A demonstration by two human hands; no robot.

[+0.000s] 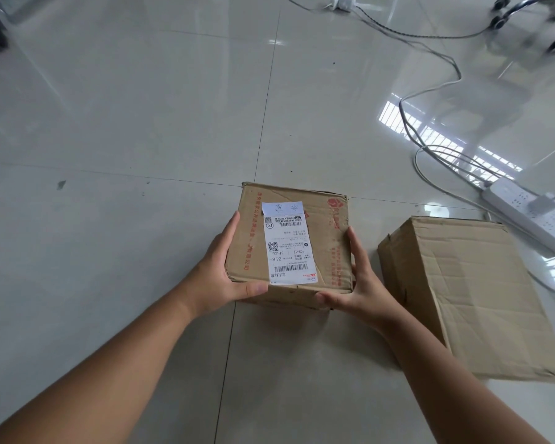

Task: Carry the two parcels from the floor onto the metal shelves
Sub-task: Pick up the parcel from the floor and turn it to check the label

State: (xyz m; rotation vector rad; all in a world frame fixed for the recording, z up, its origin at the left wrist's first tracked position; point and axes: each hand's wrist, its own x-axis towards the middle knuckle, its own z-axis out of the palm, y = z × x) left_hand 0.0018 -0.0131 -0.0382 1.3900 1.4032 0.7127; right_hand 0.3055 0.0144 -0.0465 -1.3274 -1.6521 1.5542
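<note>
- Head view: your left hand [220, 277] and right hand [361, 283] clasp the smaller parcel [324, 251] from opposite sides, fingers along its flanks, thumbs curled over the near top edge.
- Smaller parcel: brown corrugated carton, creased, far corners dented, faded red print along both side margins and a red emblem at the far right corner. Whether it rests on the floor [125, 129] or is raised, you cannot tell.
- Shipping label [289, 248]: white, on top; barcodes, a QR code, "103-17", "J4-J06", "018" legible.
- Larger parcel [474, 299]: plain brown carton, wrinkled, on the floor just right of the first, apart from it.
- Power strip [526, 213]: white, on the floor beyond the larger parcel, cables [430, 136] trailing.
</note>
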